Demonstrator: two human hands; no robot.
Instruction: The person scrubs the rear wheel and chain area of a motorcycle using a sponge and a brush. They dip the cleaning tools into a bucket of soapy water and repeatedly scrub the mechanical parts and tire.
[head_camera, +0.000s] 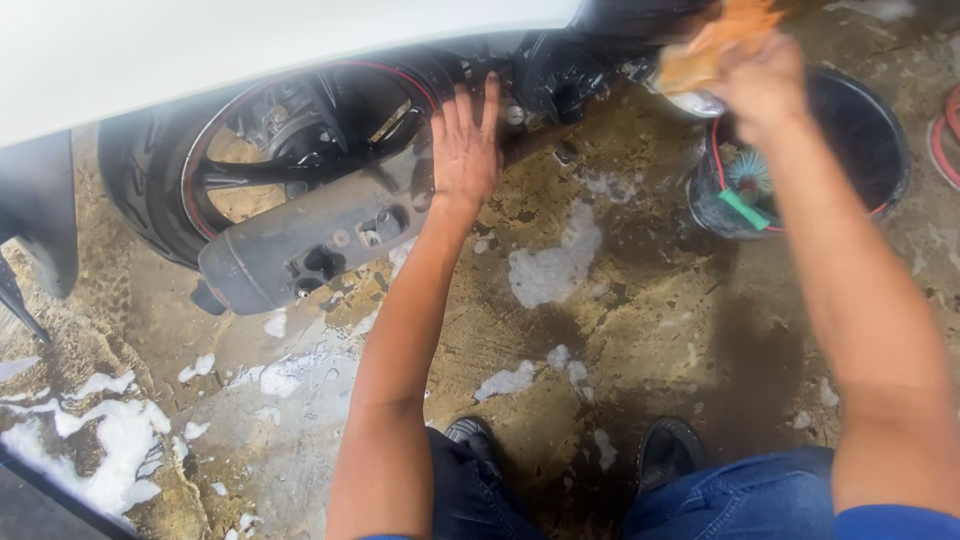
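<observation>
Sponge (715, 45) gripped in right hand (765, 90) fingers, left hand (465, 150) flat on exhaust (310, 240)

The left hand (466, 150) is laid flat, fingers spread, against the grey exhaust (300, 245) beside the red-rimmed rear wheel (290, 140). An orange sponge (715, 40) is gripped in the right hand (765, 85) above a black bucket (860, 130). Foam patches (550, 265) are scattered over the wet concrete floor (640, 330).

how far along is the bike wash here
Done: soaping seems begun, as foam patches lie on the wet floor. In hand: the left hand rests flat by the exhaust; the right hand grips an orange sponge above the bucket. Left: rinsing, probably.
</observation>
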